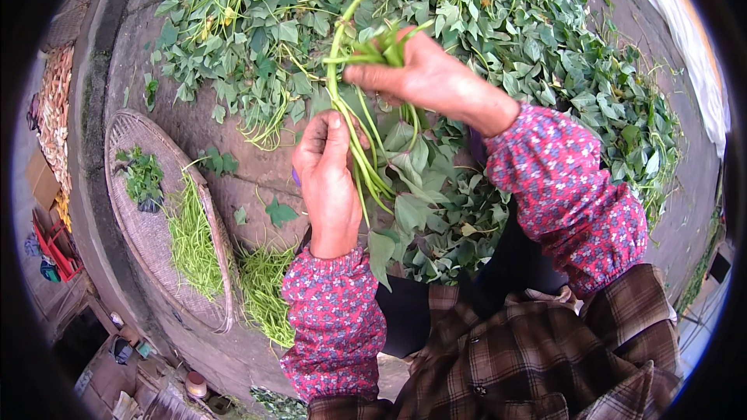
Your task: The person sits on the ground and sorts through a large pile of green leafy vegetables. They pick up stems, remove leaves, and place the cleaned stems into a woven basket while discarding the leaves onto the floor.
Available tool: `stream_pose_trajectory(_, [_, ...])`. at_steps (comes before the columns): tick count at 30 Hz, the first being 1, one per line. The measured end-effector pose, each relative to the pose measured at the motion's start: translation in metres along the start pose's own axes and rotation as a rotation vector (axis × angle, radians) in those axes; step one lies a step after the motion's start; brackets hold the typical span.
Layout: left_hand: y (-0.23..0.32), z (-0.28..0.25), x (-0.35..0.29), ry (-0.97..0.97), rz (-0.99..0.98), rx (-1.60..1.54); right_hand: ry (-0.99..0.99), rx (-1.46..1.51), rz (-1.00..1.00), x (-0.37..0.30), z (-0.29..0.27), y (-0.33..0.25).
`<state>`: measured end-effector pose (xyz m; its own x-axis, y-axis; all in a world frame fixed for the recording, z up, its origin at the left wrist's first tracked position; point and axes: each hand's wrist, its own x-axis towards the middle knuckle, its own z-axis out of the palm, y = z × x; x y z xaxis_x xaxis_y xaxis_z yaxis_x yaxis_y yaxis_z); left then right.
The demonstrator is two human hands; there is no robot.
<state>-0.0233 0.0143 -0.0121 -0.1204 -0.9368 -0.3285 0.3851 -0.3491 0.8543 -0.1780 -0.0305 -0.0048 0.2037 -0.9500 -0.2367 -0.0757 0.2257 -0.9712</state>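
Left hand [327,183]: closed round a bundle of green stalks [359,157], thumb up along them, grip approx. mid-length. Right hand [424,78]: closed on the upper end of the same stalks, pinching a tuft of leaf tips [383,47] between fingers and thumb. Both sleeves are floral, red-pink; plaid garment below.

Location: stalks held in the air between the two hands, above the lap and over a heap of leafy vines [436,23] that covers most of the stone surface [257,179] ahead. One long stalk arcs up and away from the left hand toward the top of the heap.

Handling (judgement): stalks look light, thin and bendy, apt to snap if folded sharply; leaves soft, bruise easily. Skins appear matte, not slippery. Best hold is on the bare stem below the leaves, several together, w/ light pressure; a pinch at the leaf joint looks the natural breaking point.

Surroundings: a shallow woven tray [132,218] lies to the left w/ a row of stripped green stems [191,241] and a small clump of leaves [142,175]. More stripped stems [264,288] lie beside the tray rim, near the left forearm. Loose single leaves dot the stone (few, scattered).
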Motion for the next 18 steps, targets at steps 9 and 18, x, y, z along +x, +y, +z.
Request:
stream_pose_trajectory(9, [0.009,-0.018,-0.002,-0.106,-0.156,-0.379,0.500,-1.056,-0.172,0.027,-0.066,0.030])
stream_pose_trajectory(18, [0.001,-0.023,0.001,-0.126,-0.175,-0.296,-0.245,-0.042,-0.003,-0.006,0.010,0.004])
